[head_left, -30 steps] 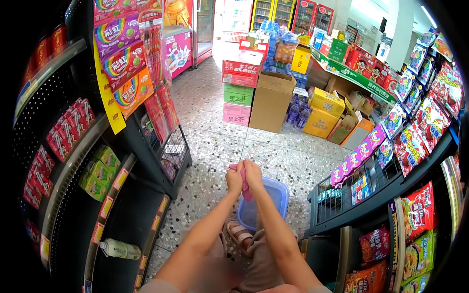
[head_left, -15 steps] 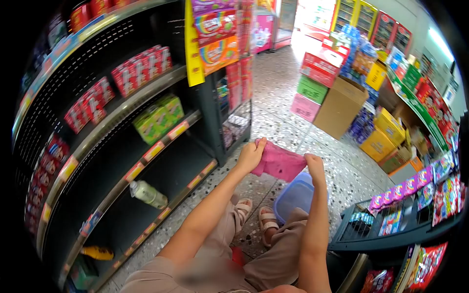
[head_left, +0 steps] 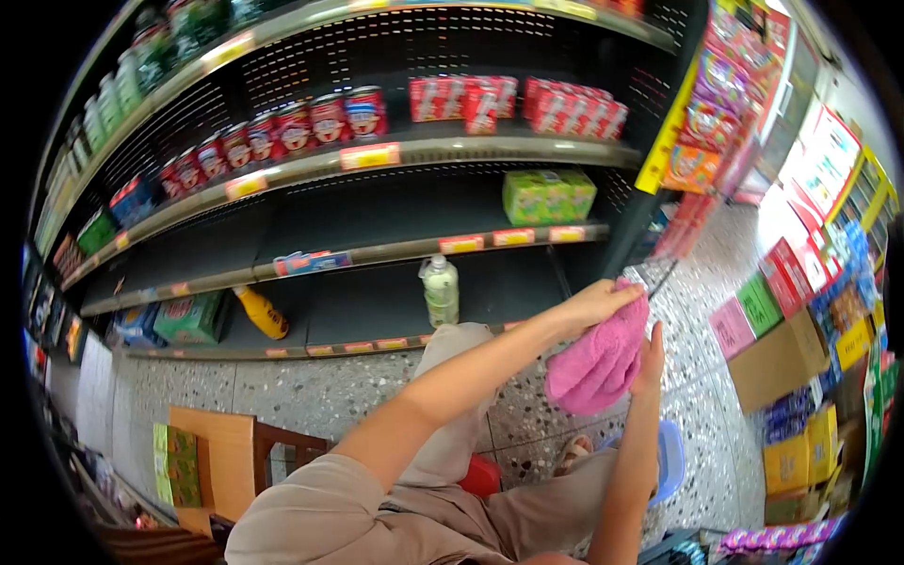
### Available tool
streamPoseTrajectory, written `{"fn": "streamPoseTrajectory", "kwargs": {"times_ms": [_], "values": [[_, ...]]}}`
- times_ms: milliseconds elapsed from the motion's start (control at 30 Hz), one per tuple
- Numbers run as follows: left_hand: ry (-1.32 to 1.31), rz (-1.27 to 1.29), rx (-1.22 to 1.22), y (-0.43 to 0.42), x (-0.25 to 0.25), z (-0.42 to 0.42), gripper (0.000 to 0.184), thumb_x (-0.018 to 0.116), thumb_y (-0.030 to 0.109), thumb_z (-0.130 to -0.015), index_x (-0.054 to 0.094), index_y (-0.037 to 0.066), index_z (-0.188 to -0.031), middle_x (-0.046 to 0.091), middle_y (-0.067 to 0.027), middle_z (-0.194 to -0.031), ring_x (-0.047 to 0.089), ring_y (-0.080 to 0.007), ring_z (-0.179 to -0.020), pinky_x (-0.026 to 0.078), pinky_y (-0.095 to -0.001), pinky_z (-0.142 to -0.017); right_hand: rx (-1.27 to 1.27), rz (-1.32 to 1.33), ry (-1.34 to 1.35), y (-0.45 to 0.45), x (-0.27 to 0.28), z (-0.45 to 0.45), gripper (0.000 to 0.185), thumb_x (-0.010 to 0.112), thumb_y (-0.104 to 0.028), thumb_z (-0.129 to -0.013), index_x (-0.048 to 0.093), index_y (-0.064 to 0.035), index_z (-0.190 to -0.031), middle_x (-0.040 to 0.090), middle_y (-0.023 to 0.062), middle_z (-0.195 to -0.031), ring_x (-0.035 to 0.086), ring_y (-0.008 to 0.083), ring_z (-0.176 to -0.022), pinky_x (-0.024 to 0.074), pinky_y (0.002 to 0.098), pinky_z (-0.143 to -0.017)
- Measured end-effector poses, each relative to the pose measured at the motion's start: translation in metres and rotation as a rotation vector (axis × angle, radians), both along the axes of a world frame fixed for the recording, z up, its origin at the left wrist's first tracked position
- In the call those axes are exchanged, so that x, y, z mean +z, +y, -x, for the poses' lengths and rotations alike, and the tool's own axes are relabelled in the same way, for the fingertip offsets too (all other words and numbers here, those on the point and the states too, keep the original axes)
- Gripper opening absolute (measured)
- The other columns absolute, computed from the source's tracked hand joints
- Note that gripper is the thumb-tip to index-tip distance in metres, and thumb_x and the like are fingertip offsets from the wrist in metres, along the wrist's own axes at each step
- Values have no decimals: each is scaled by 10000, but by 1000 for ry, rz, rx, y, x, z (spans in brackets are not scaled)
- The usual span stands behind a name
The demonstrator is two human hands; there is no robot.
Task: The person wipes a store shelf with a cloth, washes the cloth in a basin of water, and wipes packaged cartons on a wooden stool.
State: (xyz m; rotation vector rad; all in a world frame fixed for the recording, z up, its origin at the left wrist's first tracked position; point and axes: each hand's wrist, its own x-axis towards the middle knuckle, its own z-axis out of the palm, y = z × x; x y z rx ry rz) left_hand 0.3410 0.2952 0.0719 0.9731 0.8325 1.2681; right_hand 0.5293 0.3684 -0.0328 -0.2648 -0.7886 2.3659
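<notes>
Cloth (head_left: 591, 369), pink and bunched, hangs in front of the person in the head view, above the floor (head_left: 311, 400). Left hand (head_left: 614, 303) pinches its top; right hand (head_left: 650, 363) sits at its right edge, fingers up (can't tell if it grips). Blue basin (head_left: 671, 461) on the floor by the right forearm, partly hidden. Shelf (head_left: 363, 250) ahead: clear bottle (head_left: 440, 294) upright on the lowest level, yellow bottle (head_left: 261, 314) tilted farther left, green pack (head_left: 549, 197) one level up, red cans (head_left: 293, 128) above that. Cartons (head_left: 780, 363) stand right, well apart from both hands.
</notes>
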Motion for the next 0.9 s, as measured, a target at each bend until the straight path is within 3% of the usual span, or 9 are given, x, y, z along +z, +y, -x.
{"fn": "streamPoseTrajectory", "kwargs": {"times_ms": [100, 167, 233, 300, 467, 533, 667, 700, 900], "values": [[-16, -40, -22, -26, 8, 39, 216, 667, 216, -934, 667, 16, -1015, 681, -35, -934, 638, -118, -812, 536, -291, -738, -17, -121, 54, -29, -4, 23, 711, 321, -520, -1044, 469, 84, -1388, 566, 213, -1365, 559, 332, -1248, 409, 455, -1101], [41, -125, -60, -44, 8, 63, 183, 674, 135, -895, 664, 10, -1028, 685, -40, -941, 645, -123, -824, 537, -288, -755, -144, -205, -234, -40, -23, 37, 590, 371, -407, -1054, 483, 71, -1381, 580, 197, -1349, 581, 325, -1219, 447, 442, -1067], [27, -97, -80, -59, 12, 81, 186, 653, 104, -882, 661, 3, -1038, 686, -42, -948, 646, -120, -833, 535, -286, -764, -131, -20, -252, -45, -32, 56, 415, 445, -223, -1041, 520, 28, -1363, 612, 156, -1299, 627, 288, -1142, 506, 414, -1002], [5, -42, -87, -71, 15, 99, 185, 628, 86, -885, 658, -7, -1042, 688, -48, -956, 651, -117, -844, 534, -284, -766, -35, -383, -406, -53, -27, 60, 391, 454, -209, -1031, 541, 2, -1348, 628, 132, -1268, 645, 272, -1099, 518, 405, -982], [-25, -70, -37, -92, 9, 149, 175, 639, 108, -907, 658, 4, -1047, 688, -50, -978, 657, -122, -841, 539, -287, -759, 63, -691, -453, -72, 16, 98, 403, 452, -235, -1025, 527, -24, -1360, 610, 125, -1287, 616, 274, -1130, 485, 413, -1012], [-46, -127, -10, -110, 11, 170, 176, 649, 117, -913, 658, 12, -1054, 689, -51, -997, 662, -126, -846, 542, -287, -758, 75, -717, -430, -76, 23, 121, 411, 448, -245, -1026, 517, -27, -1367, 599, 128, -1299, 599, 276, -1150, 469, 415, -1026], [-67, -118, 111, -142, -7, 219, 141, 658, 199, -950, 647, 72, -1013, 599, 33, -813, 544, -45, -669, 413, -214, -536, 93, -685, -308, -91, 30, 186, 428, 439, -266, -1028, 495, -32, -1381, 578, 132, -1324, 566, 281, -1191, 439, 421, -1056], [-63, -163, 181, -154, -13, 229, 143, 643, 234, -970, 633, 94, -1000, 533, 67, -734, 464, -16, -610, 321, -192, -487, 94, -657, -263, -94, 30, 204, 432, 436, -271, -1028, 490, -34, -1385, 573, 133, -1331, 558, 282, -1201, 431, 422, -1063], [-91, -111, 514, -239, -24, 274, 154, 602, 244, -993, 643, 98, -1023, 578, 64, -749, 495, -21, -607, 357, -183, -505, 175, -520, 22, -128, 25, 296, 458, 423, -302, -1032, 458, -42, -1407, 541, 140, -1368, 508, 289, -1263, 385, 430, -1107]]}}
